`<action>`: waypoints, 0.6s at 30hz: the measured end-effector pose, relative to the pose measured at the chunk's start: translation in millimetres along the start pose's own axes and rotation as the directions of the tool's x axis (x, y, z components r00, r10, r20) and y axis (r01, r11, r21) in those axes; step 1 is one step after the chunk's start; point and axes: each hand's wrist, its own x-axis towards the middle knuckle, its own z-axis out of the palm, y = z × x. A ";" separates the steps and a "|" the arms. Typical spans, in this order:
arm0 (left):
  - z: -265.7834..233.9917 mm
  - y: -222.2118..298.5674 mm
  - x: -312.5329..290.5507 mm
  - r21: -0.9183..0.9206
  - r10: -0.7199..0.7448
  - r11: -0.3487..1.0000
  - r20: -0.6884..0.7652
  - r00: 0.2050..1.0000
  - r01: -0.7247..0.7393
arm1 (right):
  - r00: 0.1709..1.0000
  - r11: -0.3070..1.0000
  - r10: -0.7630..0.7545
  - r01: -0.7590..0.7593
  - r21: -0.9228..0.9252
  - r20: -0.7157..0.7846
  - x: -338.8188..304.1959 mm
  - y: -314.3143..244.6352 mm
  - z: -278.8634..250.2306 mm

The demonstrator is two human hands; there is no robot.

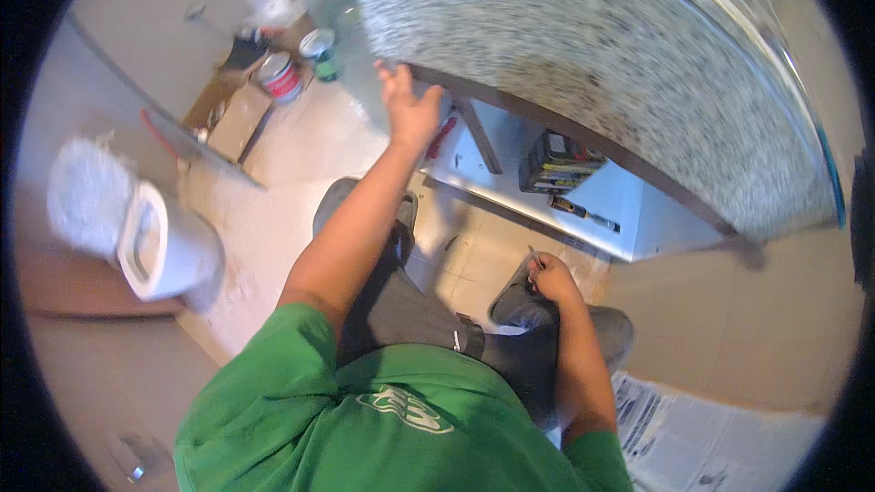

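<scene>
My left hand [412, 111] is stretched out to the near left corner of the speckled grey stone countertop [547, 32]. Its fingers are spread and hold nothing; whether they touch the edge I cannot tell. Low over my right knee, my right hand [552, 277] is closed around a small thin piece, too small to name. Under the countertop is an open white cabinet [629, 210]. On its floor lie a screwdriver with a black and orange handle [570, 208] and a dark box [558, 164]. Something red [441, 138] rests at the cabinet's left end.
To the left stands a white toilet [155, 241] with a plastic-wrapped tank. Beyond it are an open cardboard box [239, 123], a red and white can [280, 77] and a green can [320, 55]. Printed sheets [693, 428] cover the floor at lower right.
</scene>
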 end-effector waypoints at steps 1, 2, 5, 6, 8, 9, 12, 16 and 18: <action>0.0 4.1 -1.7 -0.044 -0.054 0.998 -0.020 0.998 0.053 | 0.998 0.995 0.063 -0.062 0.081 -0.002 -10.0 -11.7 -3.0; 0.2 8.3 -3.2 -0.097 -0.065 0.994 -0.052 0.997 0.060 | 0.997 0.992 0.025 -0.016 0.129 -0.068 -7.4 -1.7 -1.5; -8.2 5.8 2.5 -0.240 -0.137 0.966 -0.164 0.977 0.095 | 0.970 0.963 -0.028 0.091 0.255 -0.243 -17.7 -11.6 -4.2; -11.5 3.7 9.5 -0.290 -0.185 0.950 -0.208 0.960 0.121 | 0.938 0.970 -0.132 0.189 0.151 -0.321 -14.1 0.3 -10.4; -7.8 -18.2 29.4 -0.388 -0.255 0.915 -0.340 0.905 0.111 | 0.863 0.968 -0.212 0.248 0.020 -0.458 -11.9 7.3 -37.9; -8.2 -23.4 36.5 -0.440 -0.326 0.880 -0.280 0.903 0.181 | 0.816 0.964 -0.246 0.263 -0.043 -0.523 -13.0 11.5 -53.5; -20.3 -31.8 58.6 -0.552 -0.429 0.786 -0.163 0.889 0.278 | 0.787 0.903 -0.379 0.200 -0.379 -0.487 -27.2 -4.1 -114.5; -9.2 -47.5 63.2 -0.676 -0.372 0.687 -0.011 0.928 0.267 | 0.831 0.940 -0.017 -0.176 -0.292 -0.555 -47.6 34.6 -168.2; -2.3 -35.6 60.9 -0.731 -0.277 0.631 0.102 0.955 0.261 | 0.778 0.910 0.197 -0.371 -0.184 -0.596 -76.7 77.6 -180.5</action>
